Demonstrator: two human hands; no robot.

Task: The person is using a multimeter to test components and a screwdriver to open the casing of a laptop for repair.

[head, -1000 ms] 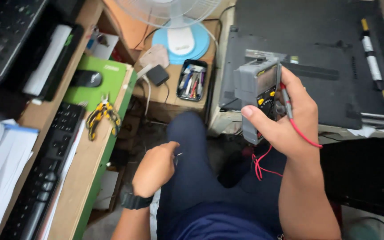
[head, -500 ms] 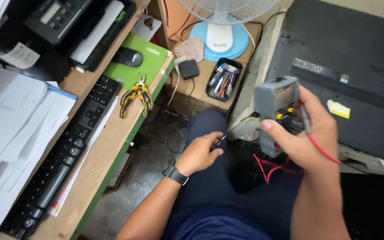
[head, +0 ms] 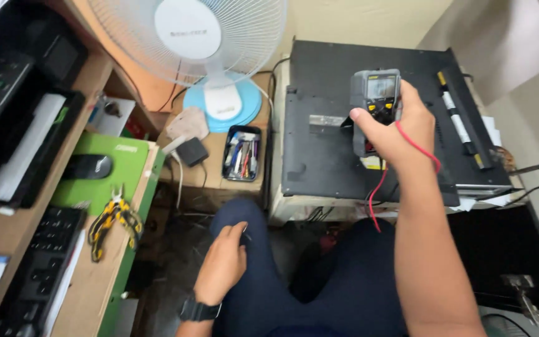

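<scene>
My right hand (head: 400, 128) holds a grey multimeter (head: 374, 93) upright over a black flat equipment case (head: 319, 125), thumb on its front. A red test lead (head: 407, 156) runs from the meter across my wrist and hangs down toward my lap. My left hand (head: 223, 262), with a black watch on the wrist, rests on my left knee, fingers curled around a small dark tip that looks like a probe.
A white and blue desk fan (head: 210, 56) stands at the back. A black tray of pens (head: 241, 153), a black adapter (head: 191, 151), yellow-handled pliers (head: 113, 218), a mouse on a green pad (head: 92, 167) and a keyboard (head: 38, 268) lie on the desk at left.
My right hand has lifted the multimeter up and away over the black case. My left hand has dropped back onto my knee. The view has tilted toward the fan.
</scene>
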